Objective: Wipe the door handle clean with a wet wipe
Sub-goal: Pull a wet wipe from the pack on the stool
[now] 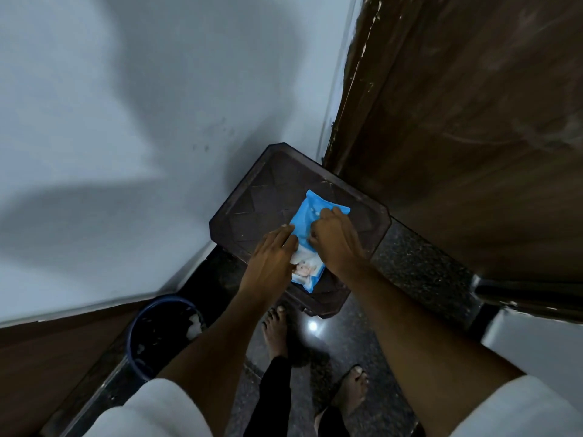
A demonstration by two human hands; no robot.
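Hands: left hand (274,252), right hand (334,239) on blue wipe pack (310,216), flat atop stool (252,200).

wipe pack (307,247) middle hidden under both hands, door (473,121) cut off

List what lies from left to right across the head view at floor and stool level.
Blue bucket → left hand → wet wipe pack on the dark stool → right hand → brown door.
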